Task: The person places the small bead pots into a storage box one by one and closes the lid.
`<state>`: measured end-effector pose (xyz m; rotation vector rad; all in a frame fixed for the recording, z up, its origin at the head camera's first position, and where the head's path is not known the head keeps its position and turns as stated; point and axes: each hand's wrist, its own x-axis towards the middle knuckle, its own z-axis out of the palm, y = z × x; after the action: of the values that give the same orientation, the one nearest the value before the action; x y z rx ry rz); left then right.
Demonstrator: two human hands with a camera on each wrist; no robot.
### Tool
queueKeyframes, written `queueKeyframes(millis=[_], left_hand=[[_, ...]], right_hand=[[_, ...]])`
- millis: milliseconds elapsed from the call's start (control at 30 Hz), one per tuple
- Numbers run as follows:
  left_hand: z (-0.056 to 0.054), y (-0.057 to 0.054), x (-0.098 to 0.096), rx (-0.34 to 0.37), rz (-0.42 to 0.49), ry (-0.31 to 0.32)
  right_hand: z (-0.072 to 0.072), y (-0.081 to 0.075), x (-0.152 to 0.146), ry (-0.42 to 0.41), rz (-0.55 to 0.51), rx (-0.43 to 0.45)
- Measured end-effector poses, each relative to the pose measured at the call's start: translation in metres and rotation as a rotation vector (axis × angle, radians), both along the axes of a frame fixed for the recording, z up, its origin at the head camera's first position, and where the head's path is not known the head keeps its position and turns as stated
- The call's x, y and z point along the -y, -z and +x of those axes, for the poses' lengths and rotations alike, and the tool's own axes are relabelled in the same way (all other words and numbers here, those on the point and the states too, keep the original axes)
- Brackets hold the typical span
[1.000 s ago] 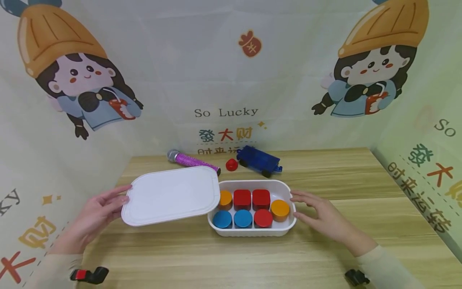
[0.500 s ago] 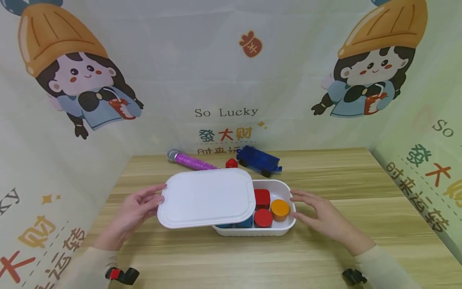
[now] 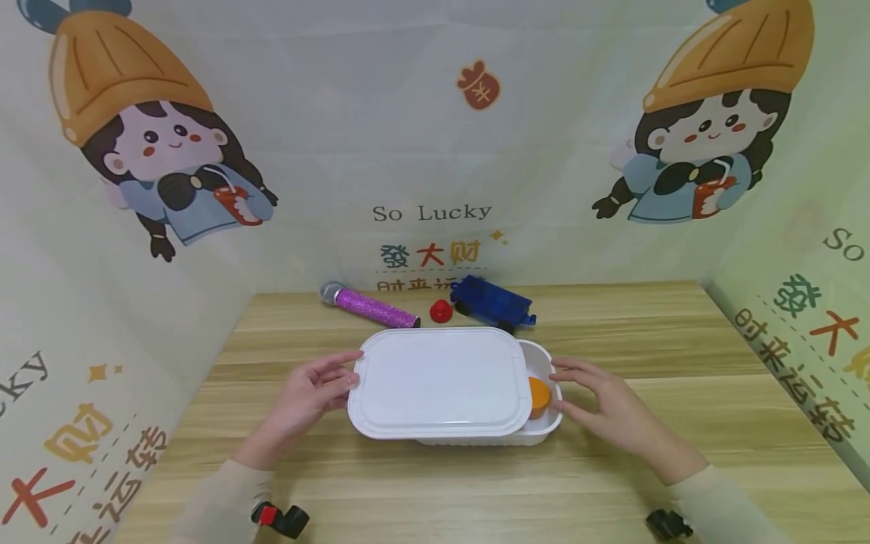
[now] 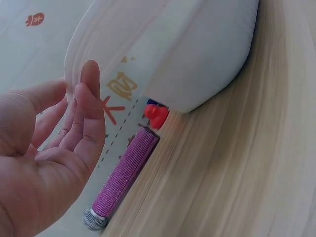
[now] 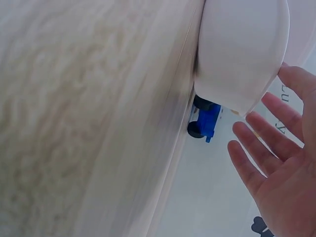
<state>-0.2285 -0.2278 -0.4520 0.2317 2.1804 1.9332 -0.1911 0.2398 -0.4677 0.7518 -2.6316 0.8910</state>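
Observation:
My left hand (image 3: 311, 393) pinches the left end of a white lid (image 3: 442, 385) between thumb and fingers. In the left wrist view the lid (image 4: 94, 44) is tilted above the white box (image 4: 212, 54). The lid covers most of the box (image 3: 547, 363) in the head view; only its right end shows, with an orange round block (image 3: 540, 397) inside. The other contents are hidden. At that right end, my right hand (image 3: 601, 400) rests its fingertips against the rim, fingers fairly straight. The right wrist view has the thumb at the box's (image 5: 242, 54) edge.
Behind the box lie a purple glittery microphone (image 3: 374, 308), a small red piece (image 3: 441, 310) and a blue toy wagon (image 3: 495, 302) with black wheels. The wooden table (image 3: 435, 491) ends at a printed cloth backdrop (image 3: 544, 151).
My left hand has carried the lid rightward from beside the box to over it, hiding the red and blue blocks. The right hand has stayed at the box's right end.

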Motion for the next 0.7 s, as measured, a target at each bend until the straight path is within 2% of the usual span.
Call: queueKeyframes(millis=[167, 267, 400, 700], left_hand=[[-0.001, 0.004, -0.013, -0.002, 0.006, 0.002], [-0.001, 0.005, -0.018, 0.003, 0.017, -0.007], [-0.001, 0.006, -0.022, -0.003, 0.039, 0.001], [0.002, 0.004, -0.028, -0.026, 0.063, 0.018]], right_hand=[[-0.001, 0.000, 0.002, 0.029, -0.042, -0.089], [-0.002, -0.002, 0.006, 0.046, -0.121, -0.166], [-0.004, -0.007, 0.011, 0.019, -0.210, -0.253], [-0.007, -0.007, 0.012, -0.071, -0.271, -0.281]])
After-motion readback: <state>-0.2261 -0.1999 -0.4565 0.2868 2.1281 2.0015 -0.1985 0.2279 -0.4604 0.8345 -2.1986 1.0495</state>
